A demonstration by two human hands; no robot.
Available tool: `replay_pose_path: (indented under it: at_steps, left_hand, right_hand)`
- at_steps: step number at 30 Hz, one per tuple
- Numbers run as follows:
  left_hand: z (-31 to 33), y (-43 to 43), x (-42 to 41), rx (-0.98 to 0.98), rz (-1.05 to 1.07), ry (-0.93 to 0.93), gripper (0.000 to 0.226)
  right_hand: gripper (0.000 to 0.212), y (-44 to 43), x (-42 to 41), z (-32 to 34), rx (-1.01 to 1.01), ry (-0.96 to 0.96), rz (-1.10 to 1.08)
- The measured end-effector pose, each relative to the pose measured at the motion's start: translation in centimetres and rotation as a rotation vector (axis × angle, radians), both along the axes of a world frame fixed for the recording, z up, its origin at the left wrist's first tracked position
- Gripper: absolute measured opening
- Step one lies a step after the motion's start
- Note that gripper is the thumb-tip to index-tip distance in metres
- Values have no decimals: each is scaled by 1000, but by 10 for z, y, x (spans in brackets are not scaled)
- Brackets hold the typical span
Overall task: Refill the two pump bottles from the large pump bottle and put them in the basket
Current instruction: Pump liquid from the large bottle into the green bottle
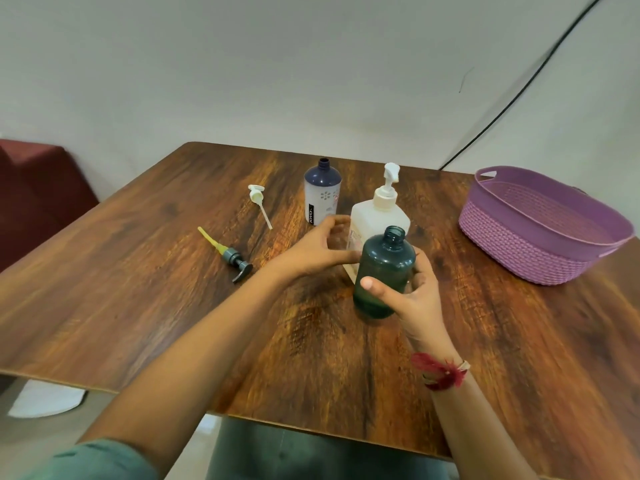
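A dark wood tabletop (138,289) stands against a pale wall, with the purple basket (519,251) well off at its right end.

I see two main risks. The green bottle (384,268) has a narrow open neck, so soap from the large pump bottle (377,216) may run down its side or onto the wood if the spout is not right over it. Also, a one-handed press on the tall pump head could rock the large bottle into the green one in front of it.

The right hand (412,299) holds the green bottle low on its body, slightly tilted. The thumb crosses the near face and the fingers (420,271) wrap behind (I cannot tell whether the base rests on the wood).

The left hand (318,251) is at the large bottle's left flank, its fingers spread in a loose cup. Blur hides any contact.

The dark blue bottle (322,192) stands uncapped behind. Its likely white pump (258,199) and a grey pump (233,258) lie loose to the left, near enough for a sleeve to sweep them.
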State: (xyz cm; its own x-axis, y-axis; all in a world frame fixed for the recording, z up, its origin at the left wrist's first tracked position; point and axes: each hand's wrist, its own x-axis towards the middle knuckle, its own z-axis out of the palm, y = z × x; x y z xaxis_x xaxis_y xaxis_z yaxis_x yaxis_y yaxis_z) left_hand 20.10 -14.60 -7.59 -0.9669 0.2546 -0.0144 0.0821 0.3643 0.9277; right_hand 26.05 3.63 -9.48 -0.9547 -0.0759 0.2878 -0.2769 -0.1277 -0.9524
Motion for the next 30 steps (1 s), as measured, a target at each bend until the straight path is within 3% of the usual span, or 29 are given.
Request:
replay_pose_path:
  at_steps: [7,9,13,16,23,30]
  left_hand:
    - [6,-59,54,122,317,165,31]
    - [0,-69,68,104,260,169,37]
    - [-16,-73,83,-9,5,126,76]
    - [-27,-66,80,-103,38,212,96]
    - [-36,-63,79,44,187,251,59]
    - [-40,-63,81,18,261,274,53]
  right_hand:
    - [69,-31,2,-7,79,-60,35]
    - [68,-42,2,-8,82,-82,48]
    - [74,-63,-2,-8,86,-123,53]
    - [71,-79,-5,-9,116,-105,39]
    - [67,-94,-9,-19,173,-78,69]
    - [69,-96,-9,-24,213,-59,92]
